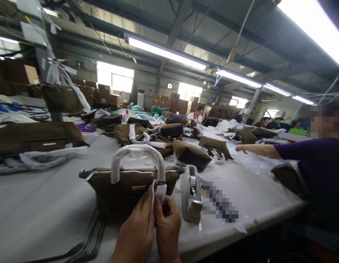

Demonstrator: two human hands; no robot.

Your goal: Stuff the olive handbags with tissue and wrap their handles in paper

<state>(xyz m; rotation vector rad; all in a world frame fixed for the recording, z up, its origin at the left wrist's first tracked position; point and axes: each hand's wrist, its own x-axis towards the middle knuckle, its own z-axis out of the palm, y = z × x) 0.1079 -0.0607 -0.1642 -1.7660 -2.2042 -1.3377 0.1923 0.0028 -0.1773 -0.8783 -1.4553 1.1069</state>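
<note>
An olive-brown handbag [103,190] stands upright on the table in front of me, its white zipper running along the top. White wrapping covers its arched handle [140,150]. At the handle's right base, my left hand [138,223] and my right hand [168,221] meet with closed fingers, pinching a white wrapping sheet [160,191] folded around the strap. Fingertips partly hide the sheet's lower end. Just right of the bag sits a grey tape dispenser [191,197], apart from both hands.
Dark straps [88,237] lie at the bag's lower left. A long olive bag [37,137] rests on the left, and several more bags [191,155] are heaped behind. On the right, a co-worker in a purple shirt [317,160] reaches over the table [262,193].
</note>
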